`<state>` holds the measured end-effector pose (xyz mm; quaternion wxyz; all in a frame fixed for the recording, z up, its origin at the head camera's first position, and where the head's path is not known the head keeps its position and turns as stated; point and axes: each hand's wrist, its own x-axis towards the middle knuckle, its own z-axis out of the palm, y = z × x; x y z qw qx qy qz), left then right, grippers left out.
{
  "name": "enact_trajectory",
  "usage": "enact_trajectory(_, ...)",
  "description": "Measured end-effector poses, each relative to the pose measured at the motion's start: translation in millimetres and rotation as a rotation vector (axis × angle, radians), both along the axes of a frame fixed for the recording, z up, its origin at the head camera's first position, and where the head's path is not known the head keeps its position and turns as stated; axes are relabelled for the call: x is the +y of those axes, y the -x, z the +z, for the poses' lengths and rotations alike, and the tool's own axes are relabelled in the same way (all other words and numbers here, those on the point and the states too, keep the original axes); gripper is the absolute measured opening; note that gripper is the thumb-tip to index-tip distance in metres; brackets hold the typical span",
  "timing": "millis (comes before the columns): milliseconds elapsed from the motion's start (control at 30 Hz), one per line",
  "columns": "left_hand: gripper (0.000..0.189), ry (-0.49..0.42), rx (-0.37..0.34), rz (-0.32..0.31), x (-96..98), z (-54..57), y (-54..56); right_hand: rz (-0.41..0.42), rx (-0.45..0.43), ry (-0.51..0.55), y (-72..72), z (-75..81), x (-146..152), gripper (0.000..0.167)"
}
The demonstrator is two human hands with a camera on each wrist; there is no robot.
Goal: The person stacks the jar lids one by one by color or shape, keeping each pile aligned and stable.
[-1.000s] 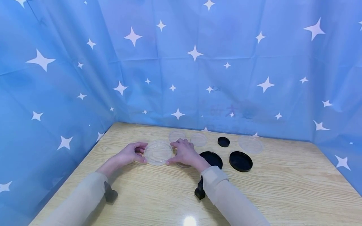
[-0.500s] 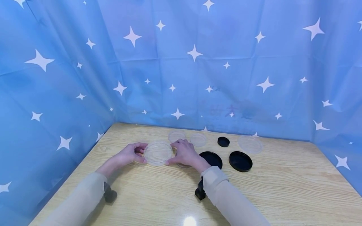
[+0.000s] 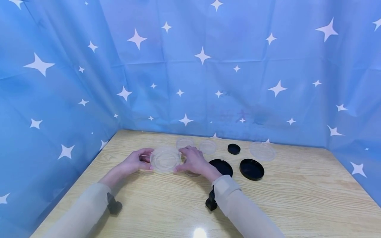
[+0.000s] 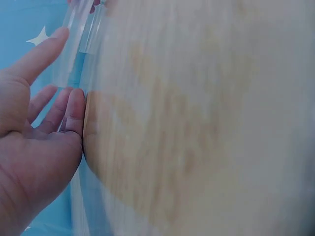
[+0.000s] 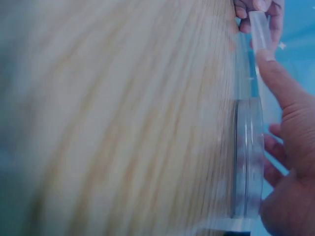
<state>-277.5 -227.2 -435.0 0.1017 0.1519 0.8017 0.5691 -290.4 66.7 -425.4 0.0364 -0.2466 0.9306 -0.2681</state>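
Observation:
Between my hands is a round clear petri dish lid (image 3: 157,152), gripped at its left edge by my left hand (image 3: 134,162) and at its right edge by my right hand (image 3: 194,161). Both wrist views show the lid (image 4: 74,42) raised a little over a second clear round piece (image 4: 92,32), which sits close to the table. My right thumb presses the lid's rim (image 5: 260,32) in the right wrist view. Another clear dish (image 5: 248,157), apparently closed, stands beside my right palm; in the head view my right hand partly hides it.
Two large black round dishes (image 3: 251,169) (image 3: 221,166) lie right of my right hand, one partly behind the wrist. Further back are a small black dish (image 3: 233,149) and clear discs (image 3: 185,142) (image 3: 207,147) (image 3: 262,151). A starred blue curtain (image 3: 202,82) borders the wooden table (image 3: 312,188).
The clear lid has come up slightly off the round piece below, held by both hands. The other dishes stay in place; the head view has shifted a little.

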Motion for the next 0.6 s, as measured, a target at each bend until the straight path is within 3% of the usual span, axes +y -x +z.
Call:
enact_trajectory(367, 0.079, -0.066, 0.006, 0.023, 8.3, 12.9, -7.8, 0.016, -0.03, 0.213, -9.5, 19.6, 11, 0.084)
enact_trajectory(467, 0.078, -0.076, 0.013, 0.018, 14.7, 18.5, -14.5, 0.008, -0.028, 0.227, -17.4, 26.4, 19, 0.082)
enact_trajectory(600, 0.079, -0.083, 0.03, -0.001, 26.8, 26.1, -25.1, -0.03, -0.026, 0.168, -30.0, 32.9, 30, 0.086)
